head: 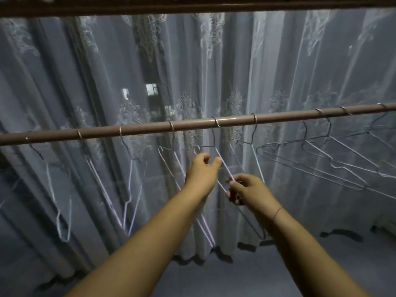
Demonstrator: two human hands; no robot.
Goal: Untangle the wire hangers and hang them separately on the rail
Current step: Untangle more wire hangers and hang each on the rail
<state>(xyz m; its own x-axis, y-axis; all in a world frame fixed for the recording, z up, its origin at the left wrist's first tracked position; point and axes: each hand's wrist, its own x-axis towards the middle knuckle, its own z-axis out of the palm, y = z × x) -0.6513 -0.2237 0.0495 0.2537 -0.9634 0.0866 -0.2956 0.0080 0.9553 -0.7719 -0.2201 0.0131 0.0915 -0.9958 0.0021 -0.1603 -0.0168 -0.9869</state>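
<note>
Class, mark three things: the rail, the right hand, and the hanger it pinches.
rail (150, 130): head view, bare stretch between two hooks.
right hand (248, 188): head view, back of hand.
hanger (226, 168): head view, slanted wire above the pinch.

The rail (192, 125) is a smooth, brown-coated tube with a soft gloss along its top. The hangers (216, 122) are thin bare wire, silvery and faintly shiny. The curtain (278, 61) is sheer, matt cloth with raised embroidered motifs. A thin thread band (277, 213) circles one wrist.

left forearm (150, 232), right forearm (304, 243): bare | right wrist: thin bracelet (277, 212), perhaps a reddish thread
</note>
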